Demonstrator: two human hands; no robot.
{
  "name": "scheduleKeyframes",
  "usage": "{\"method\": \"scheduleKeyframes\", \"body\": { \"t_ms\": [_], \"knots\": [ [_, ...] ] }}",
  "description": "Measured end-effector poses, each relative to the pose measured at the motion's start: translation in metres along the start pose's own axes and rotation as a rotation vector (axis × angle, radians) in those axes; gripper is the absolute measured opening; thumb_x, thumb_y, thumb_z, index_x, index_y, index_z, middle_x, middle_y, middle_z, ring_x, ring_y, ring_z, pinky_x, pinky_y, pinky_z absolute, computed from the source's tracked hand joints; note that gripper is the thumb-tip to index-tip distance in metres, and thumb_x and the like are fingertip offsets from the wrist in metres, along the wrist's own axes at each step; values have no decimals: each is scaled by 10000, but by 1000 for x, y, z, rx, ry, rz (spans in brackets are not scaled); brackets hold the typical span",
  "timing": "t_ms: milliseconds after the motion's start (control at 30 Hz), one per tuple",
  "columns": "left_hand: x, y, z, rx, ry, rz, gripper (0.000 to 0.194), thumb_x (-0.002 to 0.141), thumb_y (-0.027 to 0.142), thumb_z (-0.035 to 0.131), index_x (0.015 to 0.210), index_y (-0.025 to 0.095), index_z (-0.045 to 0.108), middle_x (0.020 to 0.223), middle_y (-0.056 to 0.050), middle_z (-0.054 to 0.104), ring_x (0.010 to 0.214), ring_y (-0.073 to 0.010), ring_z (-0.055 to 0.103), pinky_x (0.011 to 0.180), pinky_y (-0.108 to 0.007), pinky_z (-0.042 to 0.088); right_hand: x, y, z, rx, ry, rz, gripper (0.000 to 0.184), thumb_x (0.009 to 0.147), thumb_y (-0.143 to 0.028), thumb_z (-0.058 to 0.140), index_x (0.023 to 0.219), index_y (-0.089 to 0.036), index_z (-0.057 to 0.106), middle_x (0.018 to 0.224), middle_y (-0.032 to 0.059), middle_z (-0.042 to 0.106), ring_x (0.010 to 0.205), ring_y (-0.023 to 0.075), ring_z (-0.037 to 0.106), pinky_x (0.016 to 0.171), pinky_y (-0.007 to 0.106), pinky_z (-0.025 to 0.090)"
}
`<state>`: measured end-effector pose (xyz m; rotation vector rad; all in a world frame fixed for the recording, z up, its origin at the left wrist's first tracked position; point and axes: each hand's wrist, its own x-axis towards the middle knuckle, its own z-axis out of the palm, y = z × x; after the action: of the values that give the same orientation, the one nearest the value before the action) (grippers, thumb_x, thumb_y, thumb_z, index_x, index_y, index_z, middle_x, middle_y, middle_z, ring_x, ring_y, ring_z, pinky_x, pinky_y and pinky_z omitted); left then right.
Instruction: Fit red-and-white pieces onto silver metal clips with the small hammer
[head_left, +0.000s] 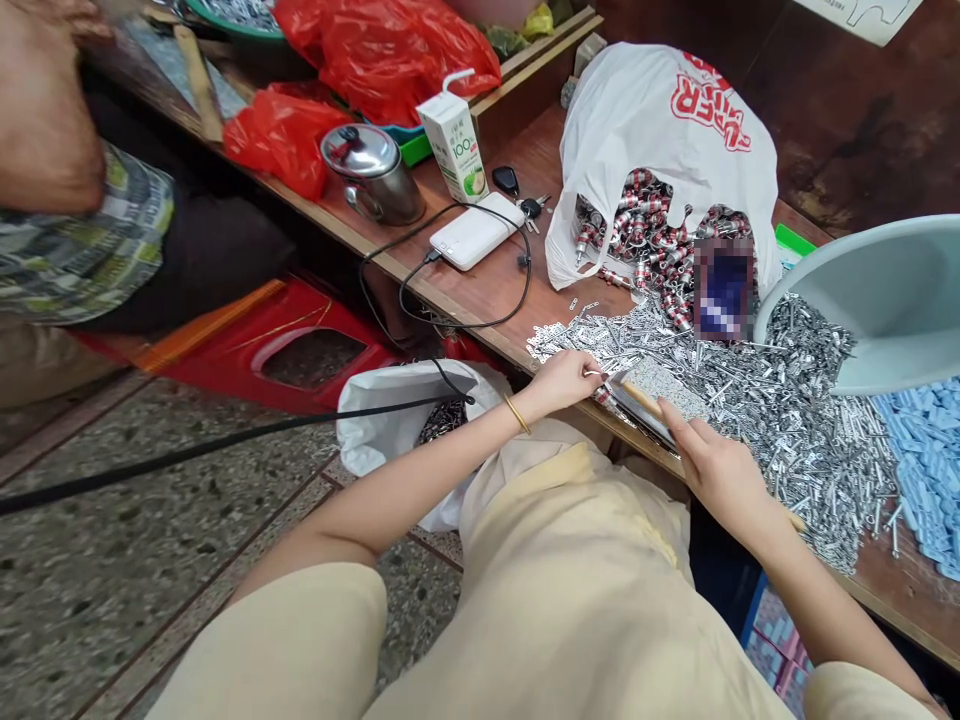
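My left hand (561,380) rests at the table's front edge, fingers pinched on a small metal piece (594,374) beside a flat tray (652,395) covered with small silver parts. My right hand (721,470) is closed round a thin wooden stick (643,398) whose tip lies on that tray. A large heap of small silver metal parts (780,390) spreads over the wooden table (517,290) just beyond both hands. A white plastic bag (660,130) behind the heap is open and full of red-and-silver parts (645,235).
A pale basin (877,300) and blue pieces (926,460) lie at right. A power bank (475,232) with cable, keys (525,205), a drink carton (454,145), a metal pot (371,172) and red bags (390,50) sit at left. Another person (67,200) sits far left. A white bag (405,420) hangs below the table.
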<state>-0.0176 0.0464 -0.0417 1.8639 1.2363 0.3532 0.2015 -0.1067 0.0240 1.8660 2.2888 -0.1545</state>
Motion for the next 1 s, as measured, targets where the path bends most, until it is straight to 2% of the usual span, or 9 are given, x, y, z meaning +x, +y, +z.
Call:
{"method": "scheduleKeyframes", "body": {
  "t_ms": [100, 233, 367, 500, 567, 700, 867, 1000],
  "knots": [
    [-1, 0, 0, -16, 13, -10, 137, 774, 199, 613, 683, 183, 714, 540, 16, 589, 564, -152, 505, 569, -271, 312, 2, -2, -2, -16, -47, -3, 634, 963, -163, 425, 1584, -281, 371, 866, 51, 625, 516, 146, 518, 487, 262, 364],
    [-1, 0, 1, -40, 18, -10, 123, 759, 183, 612, 710, 179, 725, 584, 10, 629, 592, -153, 537, 578, -261, 343, 1, -2, -5, 6, -7, -12, 625, 984, -177, 394, 1598, -279, 341, 885, 62, 630, 593, 165, 578, 520, 257, 384],
    [2, -6, 4, -116, 10, -25, 130, 750, 199, 611, 723, 162, 732, 619, -6, 667, 603, -152, 567, 577, -244, 390, 2, -5, -2, -51, -67, 5, 655, 957, -158, 442, 1594, -277, 343, 895, 59, 643, 528, 152, 555, 482, 266, 348],
    [4, -18, 1, -443, -183, 5, 172, 769, 217, 615, 784, 138, 767, 722, -39, 746, 649, -151, 637, 623, -231, 478, 6, -8, 1, -57, -94, 29, 652, 962, -156, 446, 1593, -284, 340, 908, 57, 659, 550, 158, 592, 500, 266, 363],
    [3, -22, -1, -520, -226, 30, 208, 751, 190, 618, 841, 133, 797, 786, -49, 776, 689, -154, 661, 663, -232, 501, 6, -6, 0, -25, -91, 26, 624, 985, -164, 420, 1593, -282, 343, 930, 61, 674, 579, 161, 614, 524, 262, 381],
    [0, -20, -5, -379, -169, 42, 306, 708, 131, 586, 889, 133, 832, 769, -36, 782, 676, -148, 647, 637, -219, 467, 3, 0, -6, 43, -54, 10, 572, 1020, -199, 360, 1589, -266, 356, 943, 71, 686, 629, 174, 635, 557, 260, 414],
    [0, -8, -10, -204, -187, 46, 339, 730, 140, 560, 917, 134, 842, 690, -23, 759, 630, -139, 619, 596, -215, 417, -3, -2, -16, 23, 15, 3, 575, 1029, -200, 344, 1600, -263, 331, 930, 63, 662, 622, 168, 621, 546, 260, 413],
    [5, -2, -10, -146, -157, 78, 304, 698, 99, 565, 828, 147, 836, 643, -7, 739, 631, -138, 624, 601, -212, 424, 2, -14, -10, -82, -78, 12, 612, 999, -160, 416, 1598, -261, 336, 896, 53, 647, 561, 151, 595, 498, 258, 377]
  ]
}}
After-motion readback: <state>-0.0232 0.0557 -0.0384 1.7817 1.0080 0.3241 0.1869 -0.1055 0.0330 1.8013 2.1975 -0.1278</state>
